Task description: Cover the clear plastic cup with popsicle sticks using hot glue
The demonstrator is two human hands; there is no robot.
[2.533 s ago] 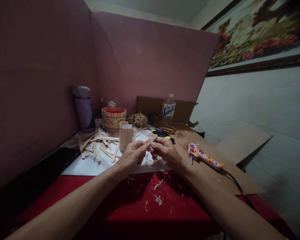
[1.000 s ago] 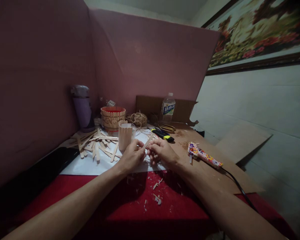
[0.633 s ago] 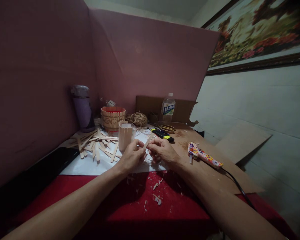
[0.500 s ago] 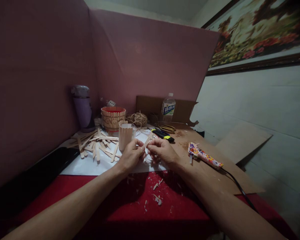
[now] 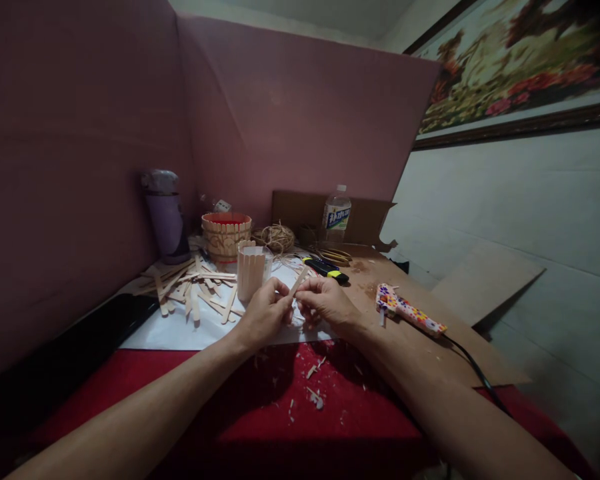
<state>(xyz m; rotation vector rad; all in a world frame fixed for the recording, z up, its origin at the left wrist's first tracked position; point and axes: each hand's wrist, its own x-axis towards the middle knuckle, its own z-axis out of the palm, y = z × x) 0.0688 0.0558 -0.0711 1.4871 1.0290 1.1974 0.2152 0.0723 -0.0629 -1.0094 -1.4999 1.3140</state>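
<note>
A flat wooden craft stick [image 5: 299, 281] slants up between my two hands. My left hand [image 5: 269, 308] is closed on its lower part, thumb and fingers pinching it. On the other side, my right hand [image 5: 325, 303] is closed with its fingertips at the stick's right edge; what lies under those fingertips is partly hidden. Just behind my left hand stands a clear cup partly covered with upright craft sticks [image 5: 251, 272]. Loose craft sticks [image 5: 196, 303] lie in a heap to the left on a white sheet [image 5: 175, 333].
Behind are a stick-covered round basket [image 5: 227, 235], twine [image 5: 276, 237], a purple bottle [image 5: 166, 220] and a plastic bottle [image 5: 337, 217]. A yellow-black cutter [image 5: 326, 269] and scissors [image 5: 336, 256] lie near my right hand. A flowered glue gun [image 5: 407, 312] rests on cardboard [image 5: 460, 363]. Shavings dot the red cloth [image 5: 260, 413].
The craft stick now stands slightly higher and more visible between my fingers. Both hands have stayed almost in place, and the other things have not moved.
</note>
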